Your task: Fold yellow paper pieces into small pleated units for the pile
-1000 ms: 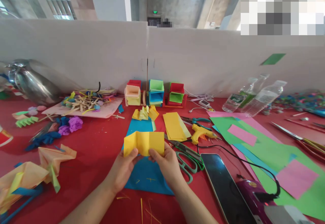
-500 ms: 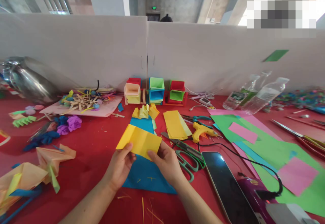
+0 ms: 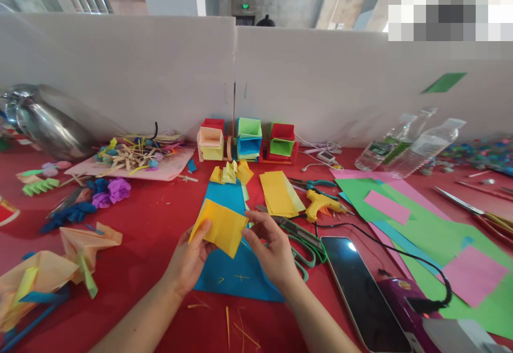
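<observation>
The yellow paper [image 3: 219, 229] was above the blue sheet [image 3: 230, 267], between the two hands, slanting down toward its right side. The left hand [image 3: 188, 262] gripped its left part, thumb on the near face and fingers behind, which seemed enough to carry it and left most of that face uncovered. The right hand [image 3: 276, 249] was at the right edge, thumb and forefinger slightly parted; whether they pinched the paper I could not tell. Such a light touch would suit steadying or turning the edge.

The blue sheet lay flat on the desk [image 3: 140, 262], perhaps as a work mat, for thin yellow scraps [image 3: 241, 276] rested on it. Just beyond, the yellow stack [image 3: 276, 193] was probably put there for easy reach. The cutter [image 3: 302, 231] and scissors [image 3: 308, 259] lay beside the right hand, the glue gun [image 3: 320, 203] a little farther off, likely for the same reason. The boxes [image 3: 249, 139] stood back by the partition [image 3: 140, 70], seemingly out of the way.
</observation>
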Demonstrator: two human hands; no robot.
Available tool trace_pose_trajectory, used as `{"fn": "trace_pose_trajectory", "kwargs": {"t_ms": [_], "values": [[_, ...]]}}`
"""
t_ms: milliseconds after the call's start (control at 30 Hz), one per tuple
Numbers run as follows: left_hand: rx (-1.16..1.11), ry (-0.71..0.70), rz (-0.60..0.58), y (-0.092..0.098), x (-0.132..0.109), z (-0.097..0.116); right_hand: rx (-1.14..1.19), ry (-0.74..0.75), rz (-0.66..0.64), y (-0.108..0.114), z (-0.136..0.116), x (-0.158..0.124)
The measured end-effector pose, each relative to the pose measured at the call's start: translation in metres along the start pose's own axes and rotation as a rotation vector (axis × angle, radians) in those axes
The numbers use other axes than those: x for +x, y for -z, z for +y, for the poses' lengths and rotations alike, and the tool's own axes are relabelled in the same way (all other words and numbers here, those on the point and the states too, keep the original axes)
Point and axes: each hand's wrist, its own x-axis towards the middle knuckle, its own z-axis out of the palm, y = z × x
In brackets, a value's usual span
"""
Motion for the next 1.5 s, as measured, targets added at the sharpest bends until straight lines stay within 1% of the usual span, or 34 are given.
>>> {"fn": "trace_pose_trajectory", "kwargs": {"t_ms": [200, 267, 367, 433, 500, 567, 633, 733, 900, 1000, 1067, 1167, 1233, 1300, 1367, 1433, 1500], "values": [[0.043, -0.034, -0.001, -0.001, 0.0, 0.0, 0.145, -0.097, -0.061, -0.001, 0.004, -0.001], [0.071, -0.043, -0.002, -0.001, 0.0, 0.0, 0.121, -0.098, -0.049, 0.0, 0.003, -0.001], [0.164, -0.051, -0.017, 0.001, -0.002, 0.0, -0.01, -0.045, -0.038, 0.001, -0.002, 0.0], [0.276, -0.024, -0.032, 0.004, -0.003, 0.0, -0.084, 0.014, -0.083, 0.003, -0.004, 0.002], [0.393, 0.017, -0.062, 0.006, -0.002, 0.001, -0.1, 0.053, -0.183, 0.006, -0.005, 0.003], [0.48, 0.05, -0.105, 0.007, -0.002, 0.002, -0.083, 0.056, -0.268, 0.008, -0.003, 0.004], [0.535, 0.066, -0.133, 0.006, -0.003, 0.004, -0.063, 0.034, -0.292, 0.01, 0.0, 0.005], [0.58, 0.058, -0.152, 0.002, -0.004, 0.007, -0.018, -0.041, -0.289, 0.011, 0.004, 0.005], [0.588, 0.062, -0.191, 0.0, -0.007, 0.008, 0.203, -0.205, -0.303, 0.008, 0.005, 0.004], [0.559, 0.06, -0.189, 0.001, -0.006, 0.007, 0.26, -0.204, -0.301, 0.008, 0.004, 0.005], [0.5, 0.066, -0.151, 0.003, -0.005, 0.006, 0.248, -0.171, -0.322, 0.011, 0.003, 0.006], [0.369, 0.126, -0.09, 0.004, -0.003, 0.005, 0.153, -0.114, -0.427, 0.016, 0.001, 0.006], [0.308, 0.156, -0.073, 0.004, -0.003, 0.004, 0.053, -0.078, -0.499, 0.016, -0.002, 0.005], [0.298, 0.139, -0.067, 0.003, -0.004, 0.003, -0.013, -0.066, -0.525, 0.013, -0.004, 0.003], [0.316, 0.129, -0.088, 0.001, -0.006, 0.0, -0.028, -0.058, -0.499, 0.008, -0.004, 0.001], [0.323, 0.152, -0.124, 0.001, -0.007, -0.004, -0.015, -0.035, -0.438, 0.001, -0.004, 0.0], [0.327, 0.161, -0.114, 0.002, -0.008, -0.007, 0.02, -0.021, -0.372, -0.002, -0.003, 0.0]]}}
